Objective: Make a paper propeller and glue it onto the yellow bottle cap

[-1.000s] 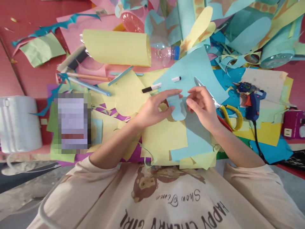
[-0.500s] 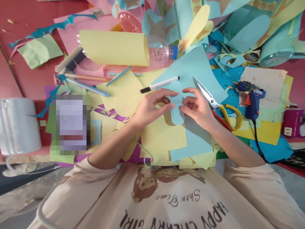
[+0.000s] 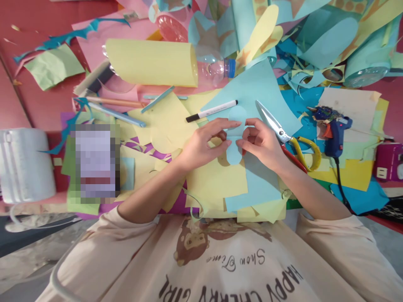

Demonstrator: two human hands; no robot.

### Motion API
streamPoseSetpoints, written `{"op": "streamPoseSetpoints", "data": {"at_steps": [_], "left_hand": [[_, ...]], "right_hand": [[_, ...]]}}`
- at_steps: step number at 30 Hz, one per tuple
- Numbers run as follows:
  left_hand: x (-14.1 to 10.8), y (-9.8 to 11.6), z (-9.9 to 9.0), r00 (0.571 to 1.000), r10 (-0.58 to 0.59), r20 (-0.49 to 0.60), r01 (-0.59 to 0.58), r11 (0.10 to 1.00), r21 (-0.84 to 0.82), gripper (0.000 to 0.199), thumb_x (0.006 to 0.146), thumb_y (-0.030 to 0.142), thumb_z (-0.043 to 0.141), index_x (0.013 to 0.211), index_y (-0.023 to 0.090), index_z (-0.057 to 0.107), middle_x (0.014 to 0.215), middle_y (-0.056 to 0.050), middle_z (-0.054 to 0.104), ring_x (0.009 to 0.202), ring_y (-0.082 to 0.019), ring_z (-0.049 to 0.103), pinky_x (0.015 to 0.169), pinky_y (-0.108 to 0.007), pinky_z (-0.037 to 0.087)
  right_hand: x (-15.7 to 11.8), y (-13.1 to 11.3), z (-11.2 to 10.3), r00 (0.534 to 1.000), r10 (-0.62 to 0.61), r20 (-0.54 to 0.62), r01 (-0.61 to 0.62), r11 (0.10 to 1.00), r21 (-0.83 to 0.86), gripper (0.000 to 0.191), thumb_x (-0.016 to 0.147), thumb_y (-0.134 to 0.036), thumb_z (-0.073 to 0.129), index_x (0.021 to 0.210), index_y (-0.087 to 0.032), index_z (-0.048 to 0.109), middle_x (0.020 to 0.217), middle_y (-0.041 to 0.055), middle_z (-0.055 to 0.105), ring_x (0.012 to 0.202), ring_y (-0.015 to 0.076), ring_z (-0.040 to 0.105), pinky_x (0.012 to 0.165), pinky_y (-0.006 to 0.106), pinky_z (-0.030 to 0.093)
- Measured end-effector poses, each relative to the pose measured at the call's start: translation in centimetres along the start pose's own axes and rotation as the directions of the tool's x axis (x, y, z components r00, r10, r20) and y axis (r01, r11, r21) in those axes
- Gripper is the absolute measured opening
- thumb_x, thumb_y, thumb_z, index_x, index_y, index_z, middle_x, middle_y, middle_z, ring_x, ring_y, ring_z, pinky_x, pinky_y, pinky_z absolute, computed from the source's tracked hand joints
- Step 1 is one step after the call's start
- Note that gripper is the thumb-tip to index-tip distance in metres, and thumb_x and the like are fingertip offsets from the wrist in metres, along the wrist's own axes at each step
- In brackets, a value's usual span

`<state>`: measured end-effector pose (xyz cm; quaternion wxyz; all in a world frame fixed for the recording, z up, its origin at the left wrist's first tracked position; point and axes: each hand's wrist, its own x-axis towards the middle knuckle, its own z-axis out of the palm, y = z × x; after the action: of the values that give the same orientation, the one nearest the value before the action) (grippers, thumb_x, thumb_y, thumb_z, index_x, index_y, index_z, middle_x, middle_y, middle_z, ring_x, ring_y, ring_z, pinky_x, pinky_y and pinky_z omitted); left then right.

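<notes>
**Lobed cut-out shaped and creased, joined to nothing visible**

A light-blue paper cut-out (image 3: 234, 154) is held over layered sheets at the centre of the tabletop (image 3: 19, 67). Its left edge appears pinched by the left hand (image 3: 204, 142), at nine o'clock, and its right edge by the right hand (image 3: 262, 142), at three; the hands are kept apart by the paper. Cutting can be judged done, since rounded ends are shown, and a crease is seen across the middle. No marks can be made out on it. What is left cannot be told.

Outward, a capped marker (image 3: 211, 111) is laid at eleven o'clock and a light-blue sheet (image 3: 252, 88) at one. Scissors (image 3: 281, 133) are set down at three, with a hot-glue gun (image 3: 335, 140) farther out. A yellow paper-wrapped bottle (image 3: 151, 63) is placed at ten, a light-blue paper-wrapped bottle (image 3: 367, 69) at two.
</notes>
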<state>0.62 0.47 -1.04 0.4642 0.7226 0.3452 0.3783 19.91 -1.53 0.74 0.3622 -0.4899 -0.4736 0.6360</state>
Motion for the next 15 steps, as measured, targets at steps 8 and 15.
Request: {"op": "streamPoseSetpoints", "data": {"at_steps": [8, 15], "left_hand": [[-0.01, 0.08, -0.05, 1.000, -0.009, 0.023, 0.009, 1.000, 0.004, 0.040, 0.083, 0.013, 0.056, 0.122, 0.023, 0.063, 0.113, -0.006, 0.065, 0.075, -0.008, 0.059, 0.076, -0.025, 0.057], [-0.06, 0.06, -0.12, 1.000, -0.007, -0.005, 0.007, 1.000, 0.019, 0.039, 0.083, 0.014, 0.057, 0.121, 0.023, 0.063, 0.111, -0.006, 0.065, 0.073, -0.008, 0.058, 0.075, -0.025, 0.057]], "right_hand": [[-0.04, 0.16, -0.03, 1.000, -0.015, 0.008, 0.015, 1.000, -0.009, 0.041, 0.073, -0.041, 0.076, 0.099, -0.025, 0.049, 0.066, -0.0090, 0.051, 0.054, 0.0094, 0.058, 0.056, 0.026, 0.051], [-0.06, -0.29, 0.05, 1.000, 0.016, 0.002, -0.016, 1.000, -0.006, 0.036, 0.072, -0.043, 0.077, 0.086, -0.023, 0.053, 0.062, -0.0073, 0.052, 0.050, 0.0086, 0.055, 0.044, 0.022, 0.043]]}}
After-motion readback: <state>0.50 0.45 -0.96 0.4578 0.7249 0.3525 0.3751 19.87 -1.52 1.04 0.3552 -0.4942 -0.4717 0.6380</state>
